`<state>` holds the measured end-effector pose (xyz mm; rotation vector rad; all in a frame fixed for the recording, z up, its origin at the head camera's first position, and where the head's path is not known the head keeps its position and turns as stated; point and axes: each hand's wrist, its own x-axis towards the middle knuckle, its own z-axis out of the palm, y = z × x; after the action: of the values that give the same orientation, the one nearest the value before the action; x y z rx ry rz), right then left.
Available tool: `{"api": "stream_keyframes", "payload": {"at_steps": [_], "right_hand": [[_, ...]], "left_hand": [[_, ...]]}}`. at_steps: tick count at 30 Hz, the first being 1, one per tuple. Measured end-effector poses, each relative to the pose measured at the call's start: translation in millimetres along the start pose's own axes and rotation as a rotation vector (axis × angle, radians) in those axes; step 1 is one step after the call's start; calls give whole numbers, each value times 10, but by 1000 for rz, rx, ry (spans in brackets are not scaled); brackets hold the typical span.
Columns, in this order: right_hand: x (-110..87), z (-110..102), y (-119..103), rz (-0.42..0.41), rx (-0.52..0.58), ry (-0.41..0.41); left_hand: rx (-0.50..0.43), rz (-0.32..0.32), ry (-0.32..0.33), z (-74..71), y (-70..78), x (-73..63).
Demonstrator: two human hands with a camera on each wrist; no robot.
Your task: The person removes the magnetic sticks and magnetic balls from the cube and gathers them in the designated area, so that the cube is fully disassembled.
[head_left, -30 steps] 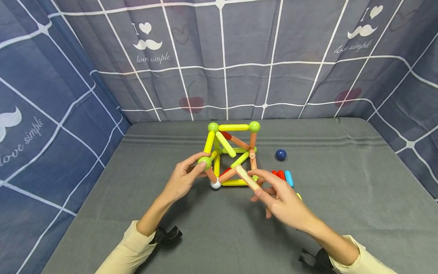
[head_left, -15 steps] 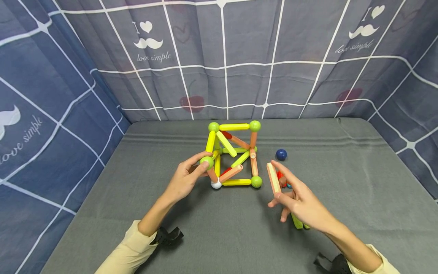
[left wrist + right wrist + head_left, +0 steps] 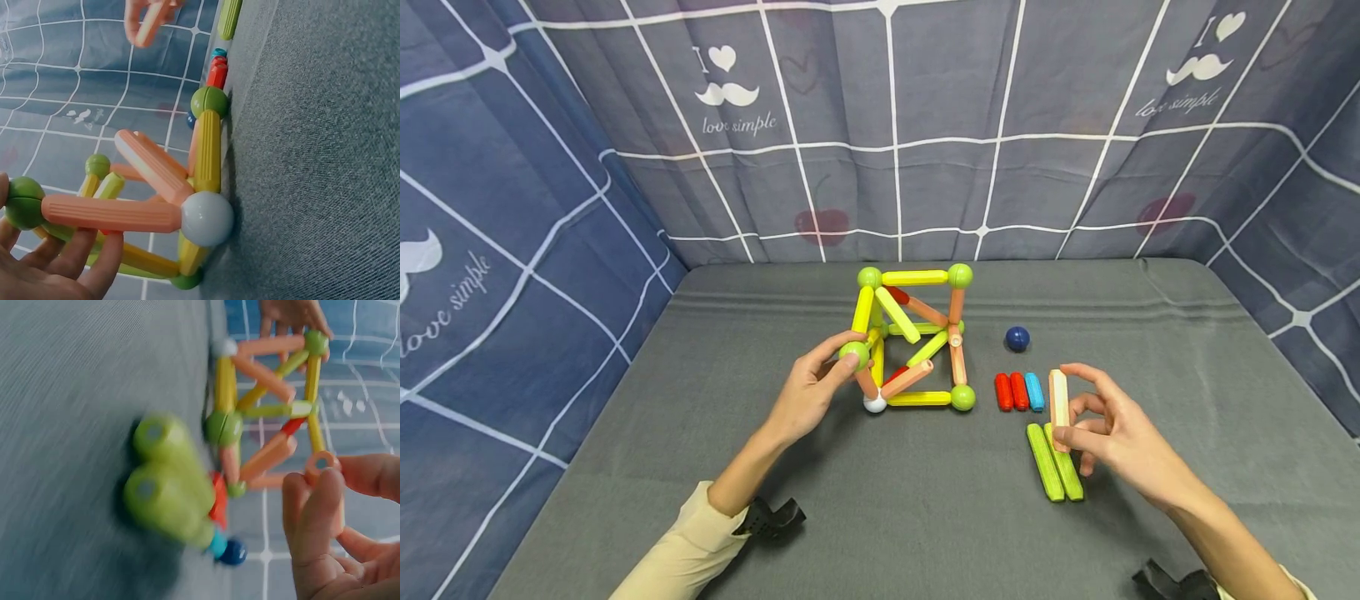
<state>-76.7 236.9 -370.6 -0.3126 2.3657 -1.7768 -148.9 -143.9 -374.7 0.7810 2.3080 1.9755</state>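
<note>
A frame of yellow, green and orange magnetic rods joined by green balls stands on the grey cloth. My left hand grips it by the green ball at its near left upper corner. Under that corner sits a white ball, from which a loose-ended orange rod slants upward. To the right, my right hand pinches a separate orange magnetic rod with a pale face. In the head view that rod overlaps the top of two light green rods.
Two short red rods and a short blue rod lie right of the frame. Behind them is a dark blue ball. A grey checked curtain hangs behind and at both sides.
My right hand has carried the orange rod away from the frame, rightward to over the light green rods, uncovering the short rods. My left hand has stayed at its corner.
</note>
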Motion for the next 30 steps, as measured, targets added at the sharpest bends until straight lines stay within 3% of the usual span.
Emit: {"api": "stream_keyframes", "payload": {"at_steps": [5, 10, 15, 20, 25, 30], "right_hand": [[-23, -155, 166, 65, -110, -6], [-38, -249, 272, 122, -189, -89], [-40, -276, 351, 113, -239, -188], [-41, -277, 391, 106, -271, -229], [-24, -265, 369, 105, -332, -215], [32, -223, 257, 83, -407, -96]], "left_hand": [[0, 15, 2, -10, -10, -1], [-6, 9, -8, -23, -13, -1], [-13, -2, -9, -27, -12, -4], [-25, 6, -15, -20, -29, 5], [-34, 16, -18, -18, -37, 3], [-26, 14, -22, -19, -37, 3]]}}
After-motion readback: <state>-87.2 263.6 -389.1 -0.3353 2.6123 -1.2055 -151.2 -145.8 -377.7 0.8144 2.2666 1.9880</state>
